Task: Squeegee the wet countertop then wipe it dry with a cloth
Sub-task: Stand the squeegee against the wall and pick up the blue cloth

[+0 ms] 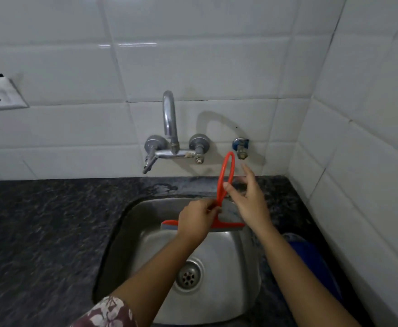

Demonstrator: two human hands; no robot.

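While the squeegee (219, 208) hangs over the sink (216, 263), the job looks to be at its opening step: getting a working hold on the tool before any stroke is made across the table (42, 227). The left hand (199, 224) pinches the lower part of the handle, just above the blade, with its fingers (211, 207) pressed together on the red plastic. The right hand (247, 200) is higher up, with the thumb touching the loop of the handle and the other fingers spread and apart from it, so it has no firm hold yet.

My guess is that the next move calls for one hand to close fully round the handle, the blade to be turned down flat against the wet stone behind the sink, near the tap (170, 128), and then drawn toward the basin so the water runs in.

As for the tool, it is red, with a long thin handle forming a narrow loop that stands nearly upright. Its head is a wide bar, lying roughly level, with a grey rubber strip along the lower edge. A blue thing (311, 260) lies on the table right of the sink, possibly the cloth, though I cannot tell.
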